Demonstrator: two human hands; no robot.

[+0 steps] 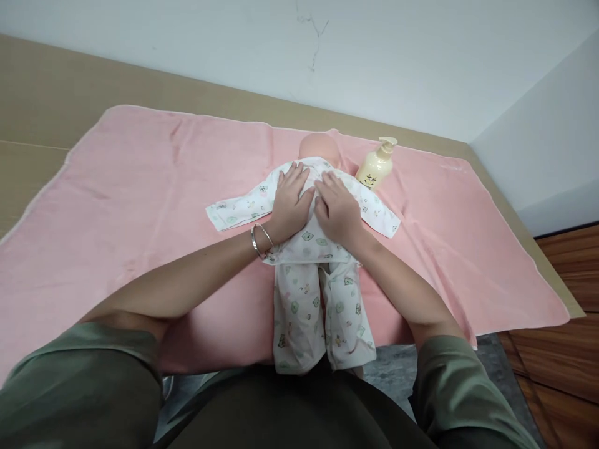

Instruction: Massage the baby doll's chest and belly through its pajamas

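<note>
A baby doll (319, 147) lies on the pink cloth with the bald back of its head toward the wall. It wears a white printed top (311, 249) with long sleeves spread to both sides, and matching trousers (299, 318) whose legs reach the near edge. My left hand (292, 202) rests flat on the left side of the doll's upper back, fingers stretched out. Beside it, my right hand (337, 209) lies flat on the right side of the back. The two thumbs are close together near the middle. Neither hand grips anything.
A pale yellow pump bottle (377, 163) stands right of the doll's head, near its sleeve. The pink cloth (187, 168) covers most of the wooden tabletop (56, 93). A white wall (234, 43) rises behind, and brown wooden panelling (571, 268) is at the right.
</note>
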